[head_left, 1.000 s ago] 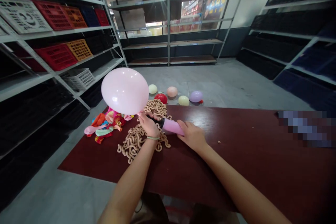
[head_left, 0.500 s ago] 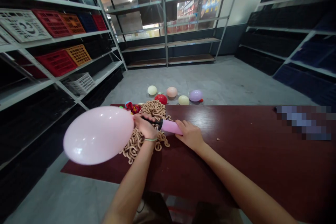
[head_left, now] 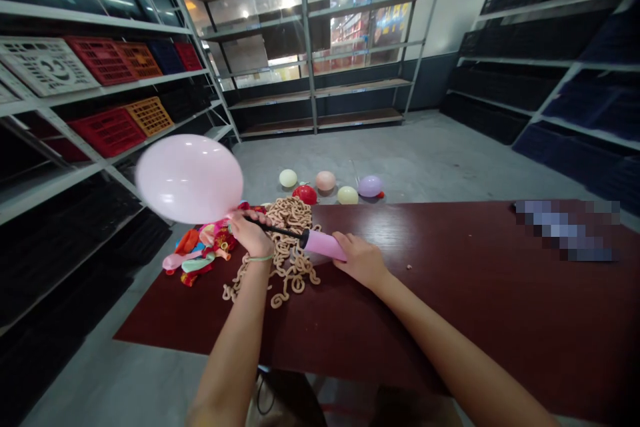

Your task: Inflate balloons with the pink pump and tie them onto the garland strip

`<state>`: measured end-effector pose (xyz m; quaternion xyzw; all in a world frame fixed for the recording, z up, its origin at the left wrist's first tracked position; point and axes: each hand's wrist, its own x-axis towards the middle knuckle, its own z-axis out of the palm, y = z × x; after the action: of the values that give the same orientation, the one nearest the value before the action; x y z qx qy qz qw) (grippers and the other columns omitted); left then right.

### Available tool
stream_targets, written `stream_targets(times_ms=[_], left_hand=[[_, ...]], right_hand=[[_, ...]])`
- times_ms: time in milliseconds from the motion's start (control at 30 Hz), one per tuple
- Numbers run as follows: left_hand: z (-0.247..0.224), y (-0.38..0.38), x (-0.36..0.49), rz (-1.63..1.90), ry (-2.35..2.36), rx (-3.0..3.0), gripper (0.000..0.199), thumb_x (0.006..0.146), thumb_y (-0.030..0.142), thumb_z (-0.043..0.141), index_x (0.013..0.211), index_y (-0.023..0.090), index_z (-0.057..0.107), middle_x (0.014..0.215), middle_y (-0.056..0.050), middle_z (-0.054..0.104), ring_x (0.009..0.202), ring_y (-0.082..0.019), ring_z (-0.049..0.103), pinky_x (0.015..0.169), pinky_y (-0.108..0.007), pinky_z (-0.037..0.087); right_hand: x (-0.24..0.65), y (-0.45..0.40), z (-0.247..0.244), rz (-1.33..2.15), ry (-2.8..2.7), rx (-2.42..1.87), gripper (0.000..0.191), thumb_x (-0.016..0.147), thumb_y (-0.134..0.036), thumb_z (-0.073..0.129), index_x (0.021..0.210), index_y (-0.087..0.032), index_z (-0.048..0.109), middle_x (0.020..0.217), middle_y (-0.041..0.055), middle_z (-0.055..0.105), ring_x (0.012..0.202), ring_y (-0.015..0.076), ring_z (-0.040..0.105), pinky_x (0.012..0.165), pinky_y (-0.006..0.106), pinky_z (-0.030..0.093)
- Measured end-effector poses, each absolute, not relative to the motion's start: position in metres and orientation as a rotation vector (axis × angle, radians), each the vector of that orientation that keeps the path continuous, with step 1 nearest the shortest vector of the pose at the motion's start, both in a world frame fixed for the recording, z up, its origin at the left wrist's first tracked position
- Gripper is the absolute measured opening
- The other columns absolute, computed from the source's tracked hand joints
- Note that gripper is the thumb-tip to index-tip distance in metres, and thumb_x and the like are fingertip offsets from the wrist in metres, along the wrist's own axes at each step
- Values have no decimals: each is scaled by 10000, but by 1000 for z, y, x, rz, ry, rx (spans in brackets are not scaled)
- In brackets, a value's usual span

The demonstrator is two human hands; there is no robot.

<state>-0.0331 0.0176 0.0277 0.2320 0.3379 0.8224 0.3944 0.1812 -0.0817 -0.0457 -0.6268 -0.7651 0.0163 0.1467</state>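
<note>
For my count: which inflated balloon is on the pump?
The large pale pink balloon, its neck in the left hand at the pump's black hose; five others lie on the floor.

Single head-worn view, looking forward and down from above the person's own arms. Left hand (head_left: 249,233) and right hand (head_left: 361,260) sit close, low centre, over the table (head_left: 450,300); floor (head_left: 425,153) and shelves (head_left: 320,80) lie farther off, filling the top. Wide lens, edges bowed.

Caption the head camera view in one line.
Left hand pinches a pink balloon to a hand pump held by the right hand.
</note>
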Motion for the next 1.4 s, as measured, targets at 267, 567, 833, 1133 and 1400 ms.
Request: stream_targets(times_ms=[267,567,833,1133,1400], left_hand=[[20,14,16,2004,729,620,305,927,459,493,768,222,386,556,73,387,400,-65,384,396,-196,297],[11,11,18,1912,805,714,302,965,435,412,761,214,387,535,68,411,383,-86,415,392,-213,345],[62,49,-30,2050,828,750,293,935,474,449,797,222,393,553,75,398,375,-68,390,385,-187,299],[18,11,50,1892,799,713,363,947,533,419,775,214,395,548,69,419,382,-72,407,379,-195,324],[51,46,2,1895,871,824,388,944,530,416,720,215,374,512,70,400,363,-83,416,362,-191,334]], right_hand=[[179,-81,-48,63,-2020,-1859,467,868,-378,531,1311,-237,491,1075,52,644,994,208,591,727,268,370],[183,-79,-59,-37,-2034,-1762,475,841,-346,567,1298,-234,505,1025,56,663,938,205,605,673,260,357],[178,-75,-66,-33,-1956,-1698,446,856,-377,565,1276,-232,516,1004,47,676,919,204,622,667,266,373],[182,-75,-65,-60,-1821,-1809,455,822,-375,609,1252,-245,537,1067,52,691,905,211,647,641,267,372],[179,-73,-66,-93,-1889,-1730,464,848,-360,593,1284,-228,510,1072,58,691,922,210,650,673,278,411]])
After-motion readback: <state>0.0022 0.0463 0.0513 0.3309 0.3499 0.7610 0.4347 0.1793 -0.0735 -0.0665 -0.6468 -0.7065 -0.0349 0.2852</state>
